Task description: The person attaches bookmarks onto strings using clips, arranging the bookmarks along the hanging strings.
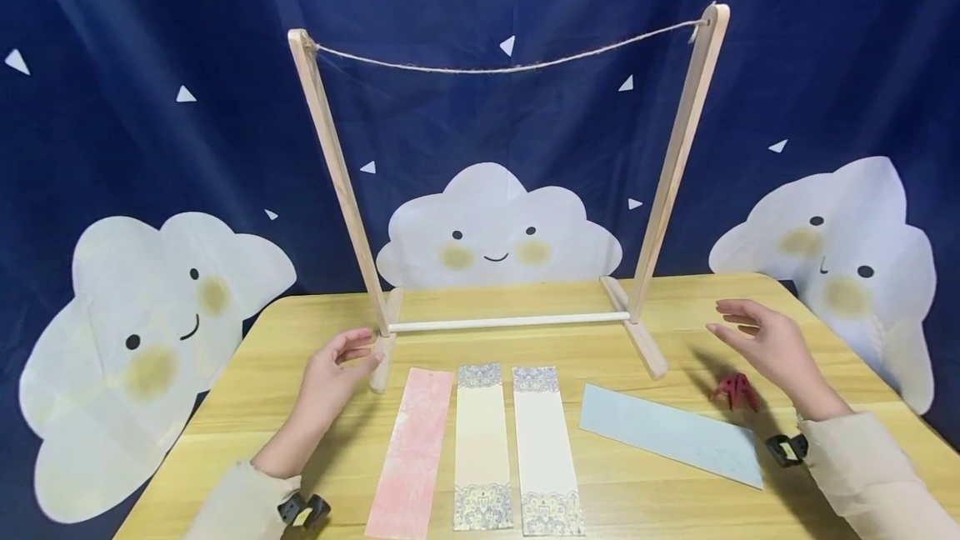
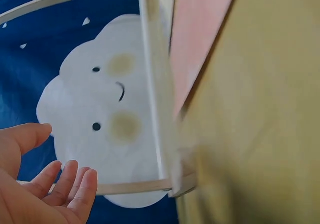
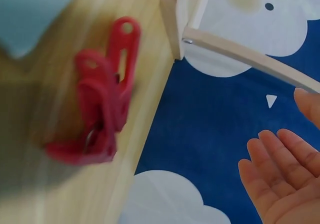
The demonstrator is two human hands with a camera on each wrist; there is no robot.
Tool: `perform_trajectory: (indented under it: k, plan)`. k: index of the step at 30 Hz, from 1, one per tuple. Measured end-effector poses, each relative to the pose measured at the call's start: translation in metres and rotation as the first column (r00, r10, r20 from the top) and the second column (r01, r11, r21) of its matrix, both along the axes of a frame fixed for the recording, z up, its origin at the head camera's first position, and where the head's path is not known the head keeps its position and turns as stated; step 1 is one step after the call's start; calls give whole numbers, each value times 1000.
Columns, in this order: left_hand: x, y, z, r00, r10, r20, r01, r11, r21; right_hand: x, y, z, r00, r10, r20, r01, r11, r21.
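Both hands are empty and well apart, fingers gently bent, thumbs away from fingertips. Left hand [image 1: 341,377] is by the near left foot of the wooden frame [image 1: 342,182]; cannot tell if it touches. Right hand [image 1: 768,348] is raised near the red clips [image 3: 102,109], which sit on the bench [image 1: 247,440] beside the pale blue strip [image 1: 671,436]. Clips look like plastic with a spring: light, hard, probably stiff to squeeze, best pinched across the paired arms between thumb and forefinger. Between the hands, flat, lie the pink strip [image 1: 411,452], cream strip [image 1: 482,440] and white strip [image 1: 545,440]; the blue one is slantwise. All four seem thin card: light, fairly stiff, easily creased, awkward to lift flat; take them by the long edges. Farther out, a cord [image 1: 480,71] sags between the posts, before a dark blue cloud-patterned backdrop [image 1: 525,123].
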State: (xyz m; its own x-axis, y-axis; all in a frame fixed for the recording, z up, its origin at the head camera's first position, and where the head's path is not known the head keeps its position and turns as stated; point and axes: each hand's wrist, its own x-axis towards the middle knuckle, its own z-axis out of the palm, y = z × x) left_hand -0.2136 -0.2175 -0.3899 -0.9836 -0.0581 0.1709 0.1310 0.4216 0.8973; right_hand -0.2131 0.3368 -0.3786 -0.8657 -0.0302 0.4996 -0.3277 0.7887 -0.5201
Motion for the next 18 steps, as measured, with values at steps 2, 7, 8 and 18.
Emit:
perform_trajectory:
  k: [2, 7, 8, 18]
  plan:
    - [5, 1, -5, 1000, -10, 19, 10, 1000, 3, 4, 5, -2, 1000, 0, 22, 0, 1000, 4]
    - [17, 1, -15, 994, -69, 86, 67, 998, 15, 15, 22, -5, 994, -20, 104, 18, 1000, 24]
    - [19, 1, -17, 991, -87, 104, 84, 996, 26, 17, 26, -5, 992, -24, 124, 20, 999, 26]
    - [28, 5, -29, 963, -179, 201, 162, 982, 97, 31, 66, -13, 966, 3, 258, 4, 1000, -28]
